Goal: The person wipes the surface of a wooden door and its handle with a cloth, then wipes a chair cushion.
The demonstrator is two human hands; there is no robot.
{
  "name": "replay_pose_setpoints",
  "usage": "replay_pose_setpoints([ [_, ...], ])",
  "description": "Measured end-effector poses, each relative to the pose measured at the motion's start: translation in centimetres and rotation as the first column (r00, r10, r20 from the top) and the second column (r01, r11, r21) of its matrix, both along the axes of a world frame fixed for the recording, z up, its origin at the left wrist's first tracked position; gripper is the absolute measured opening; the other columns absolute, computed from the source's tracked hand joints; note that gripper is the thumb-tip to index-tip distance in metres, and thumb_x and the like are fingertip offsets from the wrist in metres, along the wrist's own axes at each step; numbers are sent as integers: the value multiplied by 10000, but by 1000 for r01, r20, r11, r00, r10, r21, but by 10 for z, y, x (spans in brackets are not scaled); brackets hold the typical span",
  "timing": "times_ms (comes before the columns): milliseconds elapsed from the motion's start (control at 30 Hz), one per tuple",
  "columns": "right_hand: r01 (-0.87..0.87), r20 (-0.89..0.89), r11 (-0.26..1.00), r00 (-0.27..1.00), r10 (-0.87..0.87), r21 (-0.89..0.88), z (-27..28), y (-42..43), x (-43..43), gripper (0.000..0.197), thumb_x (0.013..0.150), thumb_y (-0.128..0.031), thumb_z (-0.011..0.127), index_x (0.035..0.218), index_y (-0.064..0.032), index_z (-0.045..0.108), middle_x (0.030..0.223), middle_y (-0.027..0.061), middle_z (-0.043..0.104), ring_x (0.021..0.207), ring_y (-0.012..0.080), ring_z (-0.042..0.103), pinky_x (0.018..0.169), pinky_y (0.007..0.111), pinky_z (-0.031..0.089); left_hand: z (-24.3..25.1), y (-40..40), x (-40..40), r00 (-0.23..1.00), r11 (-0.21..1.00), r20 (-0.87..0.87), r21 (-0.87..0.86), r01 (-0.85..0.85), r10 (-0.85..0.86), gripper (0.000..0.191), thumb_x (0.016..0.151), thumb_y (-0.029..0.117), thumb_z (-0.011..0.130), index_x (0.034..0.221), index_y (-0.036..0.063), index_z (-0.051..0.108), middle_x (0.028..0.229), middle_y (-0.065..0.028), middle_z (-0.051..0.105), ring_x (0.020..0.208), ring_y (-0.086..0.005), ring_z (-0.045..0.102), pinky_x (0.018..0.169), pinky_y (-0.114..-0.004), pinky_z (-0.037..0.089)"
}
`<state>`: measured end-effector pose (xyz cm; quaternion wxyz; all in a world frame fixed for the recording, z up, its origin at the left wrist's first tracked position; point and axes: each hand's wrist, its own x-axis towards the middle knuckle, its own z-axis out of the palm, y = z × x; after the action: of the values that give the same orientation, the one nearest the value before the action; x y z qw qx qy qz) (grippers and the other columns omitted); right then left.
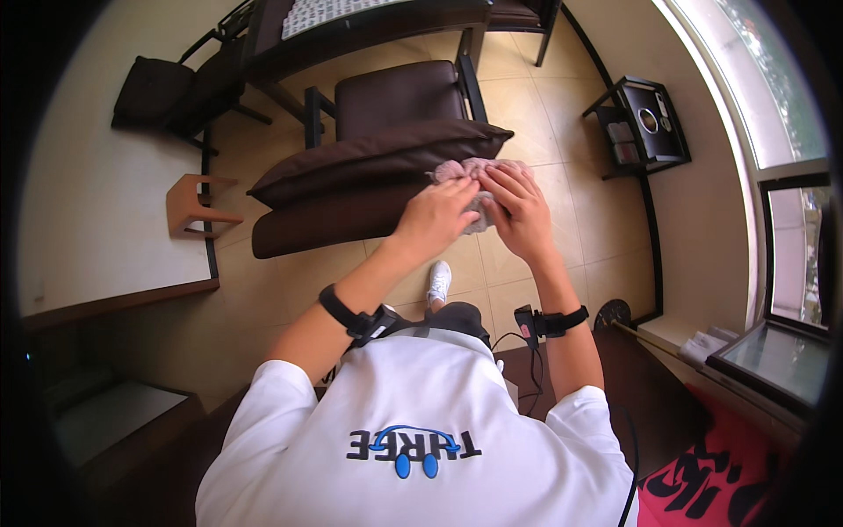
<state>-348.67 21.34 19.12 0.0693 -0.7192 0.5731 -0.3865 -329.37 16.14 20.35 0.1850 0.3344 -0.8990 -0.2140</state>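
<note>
A crumpled pinkish-grey cloth [487, 168] lies under both of my hands at the right end of a dark brown padded chair back [336, 221]. My left hand [438, 214] rests on the cloth's left side, fingers pointing up and right. My right hand [520, 207] presses its fingers onto the cloth's upper right, with a greyer fold showing between the two thumbs. A dark brown cushion [382, 158] leans against the chair back, its right corner just above the cloth. The brown chair seat [398, 99] is beyond it.
A dark table [355, 33] with a sheet of small tiles [329, 13] stands beyond the chair. Another dark chair [158, 92] and a small wooden stool [194, 207] are at left. A black side table [649, 122] stands by the right wall, near the window.
</note>
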Motion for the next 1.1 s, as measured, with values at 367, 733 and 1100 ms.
replay_pose_setpoints([
  [367, 147, -138, 986, 978, -156, -74, 3, 4, 44, 312, 839, -270, 699, 1100, -104, 740, 1164, 110, 685, 1171, 305, 586, 1080, 512, 354, 49, 20, 66, 992, 990, 128, 137, -13, -4, 453, 840, 209, 724, 1260, 68, 629, 1218, -138, 656, 1130, -310, 623, 953, -408, 515],
  [733, 84, 495, 938, 832, -252, 337, -18, -17, -3, 232, 906, -153, 683, 1043, 23, 747, 1050, 122, 751, 897, 183, 704, 860, 284, 527, 71, 78, 208, 922, 897, -81, 276, -345, 379, 277, 894, 107, 675, 1145, -11, 672, 1148, -167, 687, 1057, -303, 670, 925, -359, 524],
  [1100, -234, 633, 723, 693, -345, 650, -67, -81, -69, 270, 896, -189, 579, 911, 50, 703, 822, 95, 677, 736, 144, 603, 641, 333, 523, 63, 81, 170, 769, 783, -187, 286, -552, 611, 203, 894, 48, 649, 1087, 1, 687, 1089, -160, 705, 1027, -303, 682, 900, -356, 535],
])
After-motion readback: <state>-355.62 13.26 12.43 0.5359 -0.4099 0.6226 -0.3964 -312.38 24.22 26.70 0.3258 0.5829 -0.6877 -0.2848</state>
